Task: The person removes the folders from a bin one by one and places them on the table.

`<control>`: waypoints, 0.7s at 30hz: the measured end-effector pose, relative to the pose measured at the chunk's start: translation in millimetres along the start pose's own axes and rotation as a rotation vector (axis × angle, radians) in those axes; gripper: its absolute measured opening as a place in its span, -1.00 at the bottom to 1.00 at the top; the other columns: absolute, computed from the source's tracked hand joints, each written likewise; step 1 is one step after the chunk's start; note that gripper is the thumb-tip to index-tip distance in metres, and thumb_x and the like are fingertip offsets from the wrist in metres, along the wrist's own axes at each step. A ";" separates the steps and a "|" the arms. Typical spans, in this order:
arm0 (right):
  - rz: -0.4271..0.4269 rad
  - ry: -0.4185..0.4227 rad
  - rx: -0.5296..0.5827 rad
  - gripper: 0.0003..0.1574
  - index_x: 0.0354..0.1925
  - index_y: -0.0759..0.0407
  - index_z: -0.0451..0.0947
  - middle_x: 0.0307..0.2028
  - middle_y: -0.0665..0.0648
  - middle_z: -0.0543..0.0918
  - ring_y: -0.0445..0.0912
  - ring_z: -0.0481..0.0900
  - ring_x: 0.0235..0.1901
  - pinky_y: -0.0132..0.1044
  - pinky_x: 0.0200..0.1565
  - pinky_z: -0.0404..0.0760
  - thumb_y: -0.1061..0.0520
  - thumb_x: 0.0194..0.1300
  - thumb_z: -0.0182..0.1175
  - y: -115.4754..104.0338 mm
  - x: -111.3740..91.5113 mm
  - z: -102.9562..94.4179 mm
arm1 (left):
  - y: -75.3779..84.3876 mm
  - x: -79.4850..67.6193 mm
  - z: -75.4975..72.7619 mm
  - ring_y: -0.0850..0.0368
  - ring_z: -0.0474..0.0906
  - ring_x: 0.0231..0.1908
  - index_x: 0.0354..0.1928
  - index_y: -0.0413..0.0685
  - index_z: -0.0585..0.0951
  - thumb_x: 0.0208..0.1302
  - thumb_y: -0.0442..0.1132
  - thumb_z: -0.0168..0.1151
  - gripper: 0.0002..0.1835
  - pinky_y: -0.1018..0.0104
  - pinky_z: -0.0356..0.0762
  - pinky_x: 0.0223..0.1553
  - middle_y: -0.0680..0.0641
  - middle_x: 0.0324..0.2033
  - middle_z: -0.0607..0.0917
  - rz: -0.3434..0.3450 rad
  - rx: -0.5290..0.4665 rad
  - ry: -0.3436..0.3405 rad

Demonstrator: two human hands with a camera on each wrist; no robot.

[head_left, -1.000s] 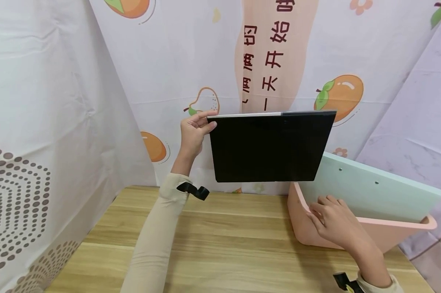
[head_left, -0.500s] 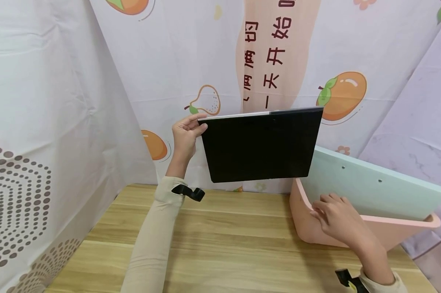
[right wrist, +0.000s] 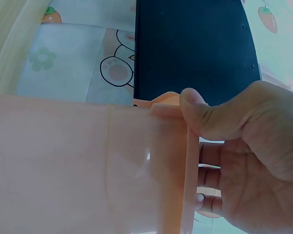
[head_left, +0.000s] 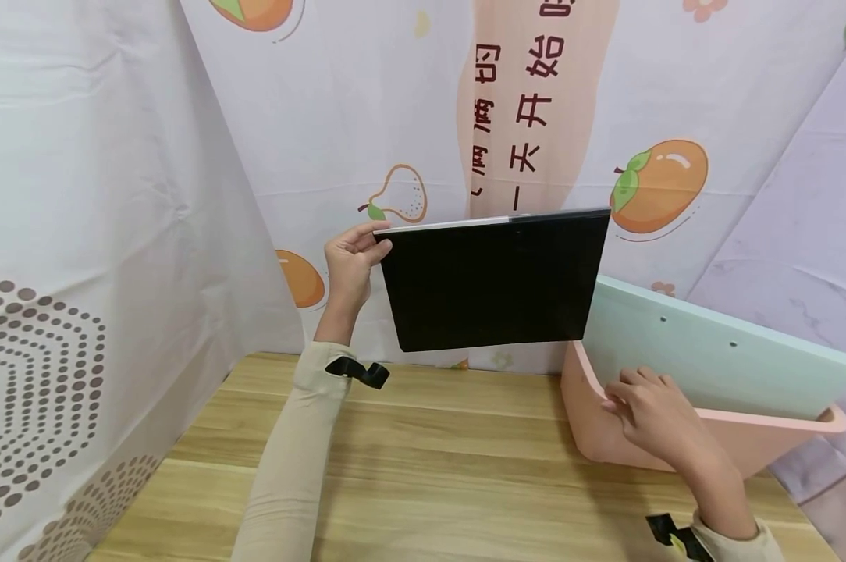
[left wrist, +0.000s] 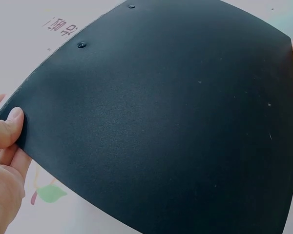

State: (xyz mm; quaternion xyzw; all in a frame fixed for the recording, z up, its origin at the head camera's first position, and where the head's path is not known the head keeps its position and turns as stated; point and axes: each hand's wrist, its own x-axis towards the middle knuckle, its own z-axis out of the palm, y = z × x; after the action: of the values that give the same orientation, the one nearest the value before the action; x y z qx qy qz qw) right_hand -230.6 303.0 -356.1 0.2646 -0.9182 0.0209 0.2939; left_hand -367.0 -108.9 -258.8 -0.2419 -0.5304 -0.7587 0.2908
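My left hand (head_left: 350, 261) pinches the upper left corner of a black file folder (head_left: 493, 285) between thumb and fingers, holding it up in the air. In the left wrist view the folder (left wrist: 161, 117) fills most of the picture, with two small rivets near one edge. My right hand (head_left: 658, 414) grips the front left rim of a pink plastic bin (head_left: 746, 437), thumb on one side of the wall and fingers on the other in the right wrist view. Inside the bin leans a pale green folder (head_left: 704, 351) with two rivets, its lower part hidden by the bin's front wall.
The bin stands on the right of a wooden table (head_left: 430, 468). Behind the table hangs a white cloth (head_left: 311, 101) printed with fruit and lettering, and another cloth (head_left: 79, 195) hangs on the left. The black folder's lower right corner is close to the bin's left end.
My left hand has moved a little to the left with the black folder, whose right end now sits slightly higher than its left. My right hand has stayed on the bin's rim.
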 end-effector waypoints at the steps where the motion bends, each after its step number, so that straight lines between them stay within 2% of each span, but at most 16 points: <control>1: 0.003 -0.002 0.001 -0.81 -0.54 -0.04 0.53 -0.58 -0.14 0.33 -0.15 0.25 -0.50 -0.32 -0.43 0.11 0.14 -0.03 0.40 -0.2 0.2 -0.1 | 0.7 0.0 -1.3 0.27 0.04 -0.73 -0.31 -0.14 0.74 -0.04 -0.58 0.35 -0.74 0.49 0.52 -0.51 0.10 -0.86 0.27 -0.002 -0.001 0.003; 6: 0.016 -0.013 0.002 -0.81 -0.54 -0.04 0.53 -0.57 -0.13 0.33 -0.15 0.25 -0.50 -0.32 -0.44 0.11 0.14 -0.02 0.40 -0.9 1.8 -0.5 | 2.3 0.8 -7.7 0.30 0.11 -0.72 -0.32 -0.18 0.74 -0.05 -0.60 0.35 -0.75 0.49 0.56 -0.49 0.10 -0.85 0.33 0.001 -0.001 0.024; 13: 0.028 -0.031 0.010 -0.82 -0.53 -0.03 0.54 -0.57 -0.13 0.34 -0.15 0.24 -0.50 -0.33 -0.44 0.11 0.15 -0.01 0.39 1.3 1.5 -0.4 | 1.0 -2.4 -14.1 0.30 0.05 -0.73 -0.33 -0.22 0.73 -0.06 -0.61 0.35 -0.76 0.51 0.54 -0.51 0.10 -0.85 0.31 0.015 0.020 0.027; 21: 0.014 -0.029 0.028 -0.80 -0.55 -0.02 0.53 -0.57 -0.11 0.36 -0.14 0.26 -0.50 -0.33 -0.45 0.11 0.18 -0.02 0.39 3.1 4.0 0.4 | -2.4 -8.7 -21.4 0.29 0.03 -0.72 -0.28 -0.40 0.68 -0.05 -0.61 0.34 -0.78 0.51 0.48 -0.55 0.10 -0.85 0.32 0.020 0.066 0.015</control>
State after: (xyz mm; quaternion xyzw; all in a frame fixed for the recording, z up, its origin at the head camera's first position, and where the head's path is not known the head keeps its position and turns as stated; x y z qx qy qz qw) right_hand -235.1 303.7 -353.8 0.2627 -0.9238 0.0321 0.2768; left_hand -363.7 -126.9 -273.1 -0.2319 -0.5504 -0.7396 0.3102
